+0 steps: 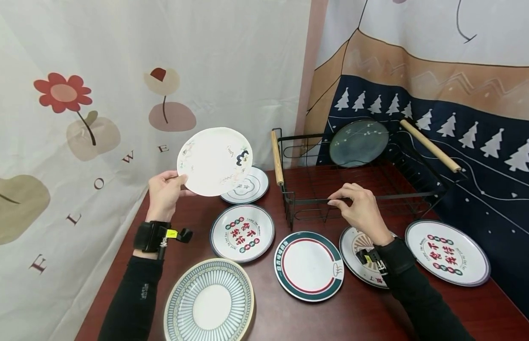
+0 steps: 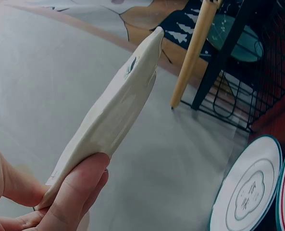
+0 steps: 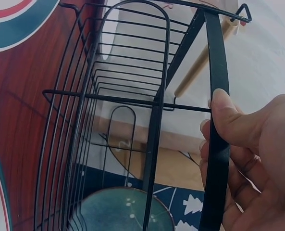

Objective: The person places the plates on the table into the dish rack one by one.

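My left hand (image 1: 165, 193) holds a white plate (image 1: 214, 161) with small drawings by its left rim, lifted and tilted above the table; the left wrist view shows that white plate (image 2: 116, 113) edge-on between thumb and fingers (image 2: 77, 190). My right hand (image 1: 359, 206) grips the front rail of a black wire dish rack (image 1: 307, 201) with wooden handles. In the right wrist view its fingers (image 3: 224, 120) curl round the flat black rail (image 3: 215, 72). A dark green plate (image 1: 359, 143) stands upright inside the rack.
Several plates lie on the dark red table (image 1: 358, 308): a cloud-print plate (image 1: 250, 185), a red-lettered plate (image 1: 242, 232), a striped bowl-plate (image 1: 209, 301), a green-and-red ringed plate (image 1: 308, 265), another plate (image 1: 354, 246) under my right wrist, and a lettered plate (image 1: 447, 252) at right. Printed curtains hang behind.
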### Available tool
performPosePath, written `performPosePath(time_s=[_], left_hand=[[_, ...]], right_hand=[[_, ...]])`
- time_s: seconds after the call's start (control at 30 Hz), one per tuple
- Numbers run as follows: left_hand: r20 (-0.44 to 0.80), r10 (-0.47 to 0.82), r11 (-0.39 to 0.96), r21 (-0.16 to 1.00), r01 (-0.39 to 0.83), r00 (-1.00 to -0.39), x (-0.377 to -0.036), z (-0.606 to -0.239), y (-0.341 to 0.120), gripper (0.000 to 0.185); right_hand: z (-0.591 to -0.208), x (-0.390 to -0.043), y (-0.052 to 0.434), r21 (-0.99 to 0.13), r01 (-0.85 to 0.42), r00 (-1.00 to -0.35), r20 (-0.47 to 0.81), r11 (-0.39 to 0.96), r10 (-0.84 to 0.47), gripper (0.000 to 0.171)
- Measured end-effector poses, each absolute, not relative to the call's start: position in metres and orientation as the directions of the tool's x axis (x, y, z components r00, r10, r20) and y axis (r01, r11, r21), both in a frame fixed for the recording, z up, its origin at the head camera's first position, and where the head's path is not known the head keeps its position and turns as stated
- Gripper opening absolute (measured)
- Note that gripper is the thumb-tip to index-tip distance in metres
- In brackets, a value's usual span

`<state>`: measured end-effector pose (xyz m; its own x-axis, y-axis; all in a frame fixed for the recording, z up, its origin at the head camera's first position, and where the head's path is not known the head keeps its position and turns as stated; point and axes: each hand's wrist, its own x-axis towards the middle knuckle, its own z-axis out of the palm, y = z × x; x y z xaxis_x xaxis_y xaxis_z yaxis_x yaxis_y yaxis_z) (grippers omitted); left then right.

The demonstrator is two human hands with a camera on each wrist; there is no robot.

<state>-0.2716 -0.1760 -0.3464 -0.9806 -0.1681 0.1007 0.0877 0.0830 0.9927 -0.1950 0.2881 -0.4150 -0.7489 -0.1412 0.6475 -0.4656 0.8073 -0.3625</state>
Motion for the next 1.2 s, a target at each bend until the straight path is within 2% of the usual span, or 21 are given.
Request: performPosePath(time_s=[0.5, 0.93, 1.2], left_hand=[[0.164, -0.106, 0.071, 0.985, 0.157, -0.981, -0.264, -0.335, -0.151, 0.029], [0.214, -0.067, 0.042, 0.977, 0.211, -0.975, -0.258, -0.33, -0.126, 0.022], [0.248, -0.036, 0.057, 0.968, 0.246, -0.968, -0.25, -0.328, -0.112, 0.019]], right_hand=[[-0.403, -0.196, 0.292, -0.368, -0.478, -0.78, 0.596, 0.798, -0.193, 0.009], [-0.387, -0.196, 0.295, -0.443, -0.425, -0.874, 0.427, 0.789, -0.231, 0.008], [-0.373, -0.199, 0.295, -0.549, -0.359, -0.917, 0.359, 0.755, -0.175, 0.031]])
